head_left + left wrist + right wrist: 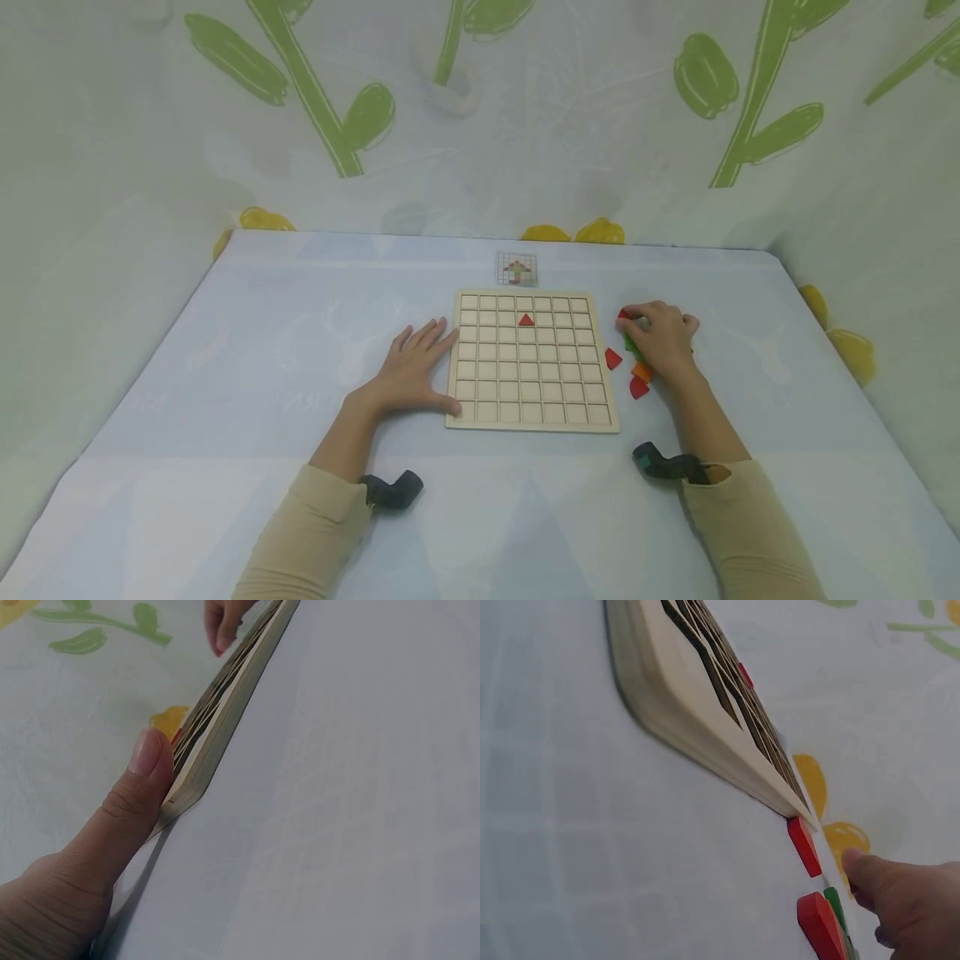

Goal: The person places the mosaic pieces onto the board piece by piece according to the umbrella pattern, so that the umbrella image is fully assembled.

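Note:
A wooden grid board [532, 430] lies flat on the table, with a red triangle [526, 320] in one of its upper squares. My left hand [408, 371] rests along the board's left edge, fingers spread; in the left wrist view its thumb [120, 802] lies against the board's corner. To the right of the board, my right hand [663, 337] pinches a small red piece [624, 314] between thumb and fingertips. Below that hand lie a red wedge [613, 359] near the board's edge, a green piece [631, 345], an orange piece [642, 372] and a rounded red piece [639, 388].
Beyond the board's far edge lies a small pattern card [517, 269] showing a coloured figure on a grid. A pale patterned cloth covers the table [525, 517]. Behind it hangs a white curtain [562, 125] printed with green leaves. Both wrists carry dark curved mounts.

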Motion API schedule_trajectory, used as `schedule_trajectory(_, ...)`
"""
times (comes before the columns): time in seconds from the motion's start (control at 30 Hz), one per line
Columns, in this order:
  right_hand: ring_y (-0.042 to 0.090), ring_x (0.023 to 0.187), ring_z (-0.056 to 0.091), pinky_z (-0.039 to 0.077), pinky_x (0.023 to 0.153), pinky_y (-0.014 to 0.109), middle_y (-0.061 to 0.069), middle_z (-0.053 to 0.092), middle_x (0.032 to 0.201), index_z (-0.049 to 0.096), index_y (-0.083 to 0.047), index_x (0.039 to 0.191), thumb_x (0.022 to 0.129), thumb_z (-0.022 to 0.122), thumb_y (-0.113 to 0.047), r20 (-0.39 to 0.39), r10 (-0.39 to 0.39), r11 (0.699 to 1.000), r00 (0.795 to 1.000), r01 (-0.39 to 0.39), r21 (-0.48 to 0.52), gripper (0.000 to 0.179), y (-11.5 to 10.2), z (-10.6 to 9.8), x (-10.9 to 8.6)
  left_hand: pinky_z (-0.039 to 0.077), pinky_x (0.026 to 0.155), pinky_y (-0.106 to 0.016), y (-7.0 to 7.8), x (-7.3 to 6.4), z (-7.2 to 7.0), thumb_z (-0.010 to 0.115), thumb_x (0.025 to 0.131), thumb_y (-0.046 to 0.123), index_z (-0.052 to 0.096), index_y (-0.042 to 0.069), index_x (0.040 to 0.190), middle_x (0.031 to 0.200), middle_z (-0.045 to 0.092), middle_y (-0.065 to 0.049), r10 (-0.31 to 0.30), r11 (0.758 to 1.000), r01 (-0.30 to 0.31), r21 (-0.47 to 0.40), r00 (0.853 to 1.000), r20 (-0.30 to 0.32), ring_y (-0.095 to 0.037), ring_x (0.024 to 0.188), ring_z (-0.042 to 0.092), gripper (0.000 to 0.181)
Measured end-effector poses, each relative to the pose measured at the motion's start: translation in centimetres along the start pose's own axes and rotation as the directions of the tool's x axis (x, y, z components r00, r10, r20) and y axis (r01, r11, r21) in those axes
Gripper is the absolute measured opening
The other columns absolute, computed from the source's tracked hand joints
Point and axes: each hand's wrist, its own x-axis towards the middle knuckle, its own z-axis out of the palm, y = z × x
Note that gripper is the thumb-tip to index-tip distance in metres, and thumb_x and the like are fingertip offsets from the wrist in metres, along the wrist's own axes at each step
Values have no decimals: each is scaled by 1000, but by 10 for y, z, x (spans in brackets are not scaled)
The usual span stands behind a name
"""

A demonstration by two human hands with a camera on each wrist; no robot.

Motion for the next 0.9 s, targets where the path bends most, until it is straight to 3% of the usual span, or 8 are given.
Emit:
schedule_trajectory(0.27,41,111,47,15,98,61,20,61,112,66,-4,113,90,64,-23,-42,-45,999,998,46,10,29,-5,4,-1,-2,116,-51,-1,0,3,72,62,67,21,11,151,159,9,-13,-2,1000,2,-14,1000,11,-29,147,5,118)
schedule_trajectory(0.67,34,98,49,16,96,57,16,62,109,66,-4,113,88,67,-25,-25,-118,976,993,120,182,32,-17,7,-3,-3,116,-51,-2,0,2,73,63,66,19,11,152,159,8,-13,2,1000,-2,-14,1000,14,-28,147,3,117)
schedule_trajectory(0.9,37,105,45,16,96,58,16,64,107,68,-3,109,85,71,-24,-43,-160,961,986,166,221,31,-29,8,-6,-5,116,-51,-1,0,-3,73,65,65,16,9,152,159,5,-13,9,1000,-8,-17,998,58,-29,147,0,118)
